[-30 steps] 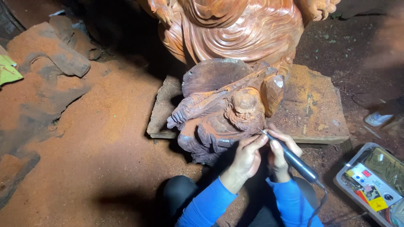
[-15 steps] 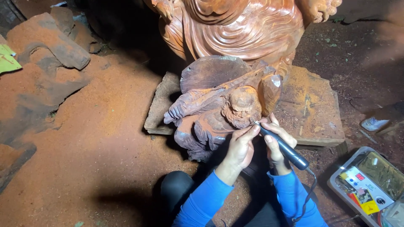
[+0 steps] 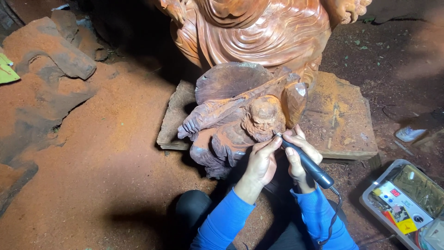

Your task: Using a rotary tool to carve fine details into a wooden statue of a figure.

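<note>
Sat on the dusty red floor [image 3: 106,176], both arms in blue sleeves. Held a black carving pen [image 3: 307,164] in the right hand [image 3: 298,155], fingers wrapped tight around it, tip touching the small wooden figure [image 3: 245,125] by its bearded face. Pressed the left hand [image 3: 261,159] close beside the pen tip, fingers curled together against the carving and the pen's front end. Rested the small figure on a flat wooden slab [image 3: 342,120] lying on the floor, near the slab's front edge. Stood behind it, at the slab's back edge, a big carved statue [image 3: 259,32]. Lay past the slab's right front corner, a grey tray [image 3: 402,199] with small tools. Trailed down from the pen, a black cord [image 3: 335,213].
</note>
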